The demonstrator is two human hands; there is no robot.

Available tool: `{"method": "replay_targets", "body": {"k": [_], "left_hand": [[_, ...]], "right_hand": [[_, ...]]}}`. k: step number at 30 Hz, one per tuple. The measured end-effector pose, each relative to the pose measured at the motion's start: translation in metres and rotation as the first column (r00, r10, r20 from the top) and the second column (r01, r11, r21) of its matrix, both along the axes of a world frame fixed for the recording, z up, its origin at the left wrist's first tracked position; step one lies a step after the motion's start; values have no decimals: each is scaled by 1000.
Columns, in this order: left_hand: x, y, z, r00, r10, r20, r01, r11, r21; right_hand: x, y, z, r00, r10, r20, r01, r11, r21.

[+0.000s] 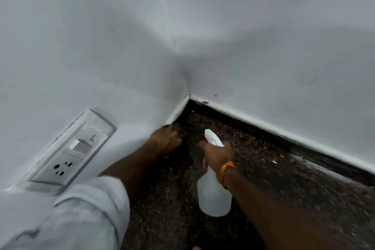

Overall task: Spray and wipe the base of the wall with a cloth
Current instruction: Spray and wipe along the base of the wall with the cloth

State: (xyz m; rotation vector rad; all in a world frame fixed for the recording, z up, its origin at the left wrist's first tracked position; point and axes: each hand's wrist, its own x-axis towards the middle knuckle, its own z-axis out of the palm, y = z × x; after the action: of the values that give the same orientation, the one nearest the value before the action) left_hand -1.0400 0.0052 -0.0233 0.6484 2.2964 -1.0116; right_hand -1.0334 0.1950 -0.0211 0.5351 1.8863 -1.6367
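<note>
My right hand [218, 155] grips the neck of a translucent white spray bottle [214, 195], its white nozzle with a red tip pointing toward the room corner. My left hand [165, 140] is low at the base of the left wall [176, 111], fingers curled against the dark skirting strip. A dark cloth seems to be bunched under that hand, but it blends with the dark floor and I cannot make it out clearly. The base of the right wall [263, 126] runs as a white edge over a black strip toward the right.
A white switch and socket plate [67, 152] is set in the left wall close to my left forearm. The floor [284, 189] is dark speckled stone. Both walls are plain white and meet in a corner [188, 95] ahead. An orange thread band circles my right wrist.
</note>
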Motion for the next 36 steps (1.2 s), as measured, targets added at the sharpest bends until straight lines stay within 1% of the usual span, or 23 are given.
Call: {"method": "replay_targets", "body": {"k": [2,3,4,6,7,9,11,12,13,15,16,17,19,22,24,26,28,29,30,31,33,35,36], "left_hand": [[-23,5,4,1000,2,-16,-2,1000,-18],[-41,9,7,996,-4,-89,1,999,-40],[-59,15,10,992,-16,-125,11,999,-34],[-92,18,7,986,-1,-165,15,996,84],[-99,19,4,987,17,-157,0,994,106],[-89,14,-5,999,16,-45,-11,993,116],[-54,2,-28,997,-43,64,37,995,90],[-39,-3,-39,997,-21,71,14,996,90],[-35,-5,-42,998,-62,13,59,990,129],[-55,6,-31,994,-100,-38,102,992,79],[-70,13,-19,990,-62,-130,73,994,84],[-86,16,-15,973,-4,-229,35,991,129],[-100,24,-9,955,116,-271,-82,987,135],[-79,25,-25,988,100,-114,-87,990,111],[-53,17,-36,969,245,-18,-238,954,184],[-46,10,-33,919,389,-64,-339,863,375],[-39,11,-26,846,528,-80,-414,743,527],[-37,14,-22,795,603,-67,-440,650,619],[-34,19,-23,729,684,-38,-462,532,710],[-32,25,-23,649,760,-14,-469,415,780],[-35,40,-24,445,893,64,-483,180,857],[-53,52,-28,162,968,190,-452,-98,887],[-63,57,-29,30,963,269,-424,-232,876]], "right_hand": [[-2,3,-12,1000,9,17,-8,999,-32],[-5,5,-18,1000,6,27,-5,999,-46],[-10,8,-23,1000,6,26,-5,998,-58],[-19,14,-28,1000,-10,10,10,998,-64],[-24,17,-27,1000,-1,-7,1,998,-59],[-27,23,-23,1000,-5,-27,4,999,-52],[-27,24,-23,999,-7,-35,6,999,-33],[-27,24,-23,1000,-1,-26,0,1000,-18],[-28,23,-24,1000,12,-15,-12,1000,-5],[-30,16,-31,999,39,-16,-38,999,28],[-32,12,-33,999,45,-28,-44,998,37],[-34,8,-33,999,38,-29,-37,999,29],[-37,4,-29,1000,5,-12,-5,1000,-1],[-39,2,-21,999,-19,-30,18,999,-33],[-39,0,-21,997,-14,-70,13,1000,-8],[-37,-3,-23,994,-15,-104,18,999,29],[-31,-8,-22,992,-16,-122,25,997,71],[-29,-9,-23,992,-32,-124,43,996,84],[-26,-10,-26,992,-53,-118,65,993,96],[-25,-9,-30,991,-64,-113,76,991,107],[-22,-6,-26,990,-72,-121,88,987,134],[-22,1,-23,987,-82,-140,104,983,153],[-22,4,-21,985,-98,-139,120,980,157]]}}
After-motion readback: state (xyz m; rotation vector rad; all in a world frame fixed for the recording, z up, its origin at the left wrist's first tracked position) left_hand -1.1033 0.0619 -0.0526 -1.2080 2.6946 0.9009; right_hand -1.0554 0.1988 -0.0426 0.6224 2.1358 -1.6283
